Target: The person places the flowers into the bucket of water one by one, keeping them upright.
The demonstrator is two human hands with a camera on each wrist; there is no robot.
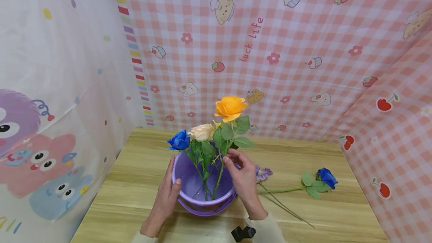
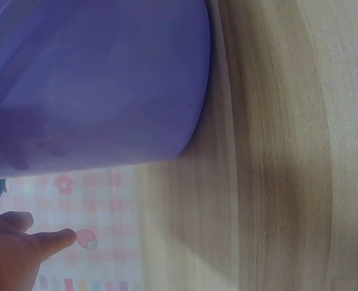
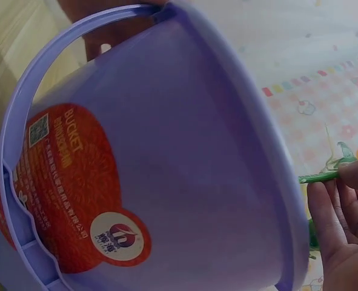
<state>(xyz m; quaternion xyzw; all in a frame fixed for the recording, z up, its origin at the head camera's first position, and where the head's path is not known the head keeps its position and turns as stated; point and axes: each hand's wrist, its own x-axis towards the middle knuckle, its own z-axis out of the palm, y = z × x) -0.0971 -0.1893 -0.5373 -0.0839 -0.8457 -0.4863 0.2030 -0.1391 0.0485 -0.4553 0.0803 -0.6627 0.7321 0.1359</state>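
Note:
A purple bucket stands on the table, holding a blue rose and a cream rose. My right hand, at the bucket's right rim, pinches the green stem of a yellow-orange rose between thumb and fingers. The stem's lower end is inside the bucket. Along the bucket's left side rests my left hand, its fingers fairly straight and the thumb by the rim. In the left wrist view, one finger of that hand points away from the bucket wall.
Right of the bucket lie another blue rose and a purple flower with thin stems. The bucket's handle hangs down over a red label. Patterned cloths surround the wooden table.

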